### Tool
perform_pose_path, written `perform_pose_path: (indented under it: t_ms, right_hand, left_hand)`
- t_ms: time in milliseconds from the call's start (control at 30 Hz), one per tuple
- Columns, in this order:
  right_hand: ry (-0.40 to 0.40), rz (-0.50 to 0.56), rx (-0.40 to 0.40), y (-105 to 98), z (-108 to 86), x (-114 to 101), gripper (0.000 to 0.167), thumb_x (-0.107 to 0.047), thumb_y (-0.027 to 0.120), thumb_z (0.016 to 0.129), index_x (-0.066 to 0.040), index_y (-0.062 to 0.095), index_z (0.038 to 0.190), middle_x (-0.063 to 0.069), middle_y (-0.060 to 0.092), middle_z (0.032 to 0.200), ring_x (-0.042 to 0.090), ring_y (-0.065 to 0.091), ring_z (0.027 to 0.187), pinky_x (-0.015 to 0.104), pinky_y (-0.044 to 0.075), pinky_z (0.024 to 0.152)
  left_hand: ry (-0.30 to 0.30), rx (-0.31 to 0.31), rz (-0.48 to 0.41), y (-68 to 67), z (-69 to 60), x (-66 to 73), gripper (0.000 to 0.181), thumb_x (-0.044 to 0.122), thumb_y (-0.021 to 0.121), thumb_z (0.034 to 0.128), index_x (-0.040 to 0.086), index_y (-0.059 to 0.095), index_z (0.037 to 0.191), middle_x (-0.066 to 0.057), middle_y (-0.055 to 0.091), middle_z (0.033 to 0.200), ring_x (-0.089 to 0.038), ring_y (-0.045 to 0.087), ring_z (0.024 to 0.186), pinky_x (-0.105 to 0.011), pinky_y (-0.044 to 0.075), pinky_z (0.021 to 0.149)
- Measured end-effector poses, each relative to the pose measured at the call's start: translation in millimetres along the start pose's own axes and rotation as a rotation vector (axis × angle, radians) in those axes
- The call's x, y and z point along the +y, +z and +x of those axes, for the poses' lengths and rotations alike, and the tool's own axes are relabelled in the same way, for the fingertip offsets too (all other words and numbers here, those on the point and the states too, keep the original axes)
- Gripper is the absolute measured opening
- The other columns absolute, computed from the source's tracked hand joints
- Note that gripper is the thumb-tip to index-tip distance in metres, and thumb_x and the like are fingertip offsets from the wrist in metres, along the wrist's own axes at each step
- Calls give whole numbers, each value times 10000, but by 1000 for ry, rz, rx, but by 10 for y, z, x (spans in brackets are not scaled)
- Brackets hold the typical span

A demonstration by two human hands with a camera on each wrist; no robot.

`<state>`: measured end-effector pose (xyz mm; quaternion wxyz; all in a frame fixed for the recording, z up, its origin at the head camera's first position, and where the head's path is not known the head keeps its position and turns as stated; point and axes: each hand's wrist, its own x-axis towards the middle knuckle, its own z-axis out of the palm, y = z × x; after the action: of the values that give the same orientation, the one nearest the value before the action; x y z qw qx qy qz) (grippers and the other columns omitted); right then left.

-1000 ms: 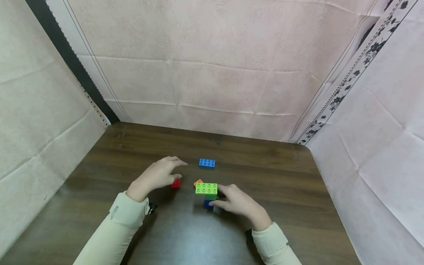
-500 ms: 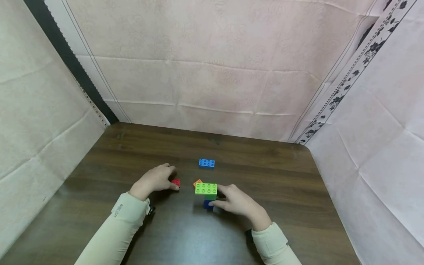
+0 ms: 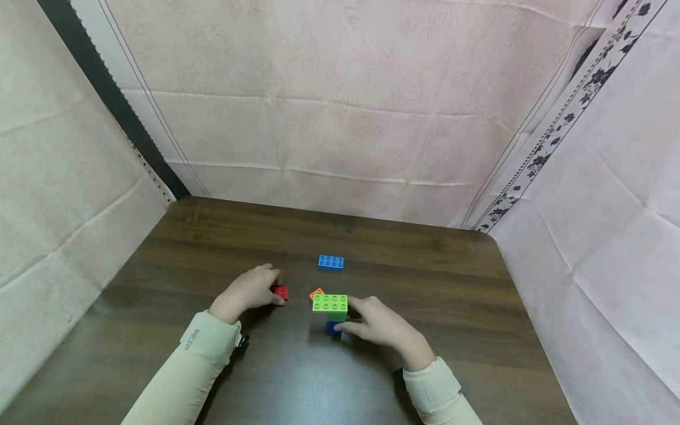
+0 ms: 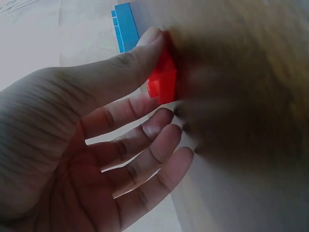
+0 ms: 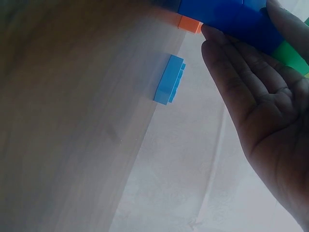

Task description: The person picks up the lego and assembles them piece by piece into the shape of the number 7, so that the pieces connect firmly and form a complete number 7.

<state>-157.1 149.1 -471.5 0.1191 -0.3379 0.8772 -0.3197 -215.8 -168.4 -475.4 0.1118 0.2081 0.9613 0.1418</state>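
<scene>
Shot from the person's head, looking forward and down, the wide view takes in the tabletop (image 3: 425, 260) and cloth backdrop (image 3: 329, 118). From close in, the left-wrist camera faces the left hand (image 4: 63, 125) and red brick (image 4: 166, 79); its right-wrist counterpart, the right hand (image 5: 268, 113) and brick stack (image 5: 227, 19). All three (wrist views turned sideways) share the light-blue brick (image 3: 331, 261).

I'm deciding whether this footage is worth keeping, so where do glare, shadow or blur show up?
Head view: a soft glare patch on the near tabletop, a dark shadow beside the left sleeve; left wrist view: tabletop blurred, pale cloth washed out at upper left; right wrist view: dark upper-left corner, palm of the right hand in shade.
</scene>
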Motion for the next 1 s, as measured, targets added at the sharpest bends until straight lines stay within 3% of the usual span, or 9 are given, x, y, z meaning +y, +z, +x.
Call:
perform_pose_path:
  t_ms: [533,767,1000]
  right_hand:
    - [-2,-2,2,-5,-3,-14,441,-352,699,961,-136,605,1335,-36,713,1154,27,621,880,343,546,909]
    - [-8,8,-4,2,-13,-19,455,-341,695,966,-132,589,1357,-38,704,1178,13,640,940,350,541,926]
    - [-7,-4,8,-4,-8,-27,451,-335,701,963,-126,593,1348,-26,713,1157,23,643,911,353,546,917]
  left_hand:
    - [1,30,-17,39,45,2,353,344,847,822,115,675,1028,-9,582,917,-167,512,749,-350,469,665]
    - [0,45,-100,37,54,-2,299,334,813,860,115,673,1009,27,597,850,-155,530,739,-320,477,651]
    - [74,122,-140,-5,28,30,353,333,779,898,108,703,1158,36,622,955,-130,574,821,-345,544,769]
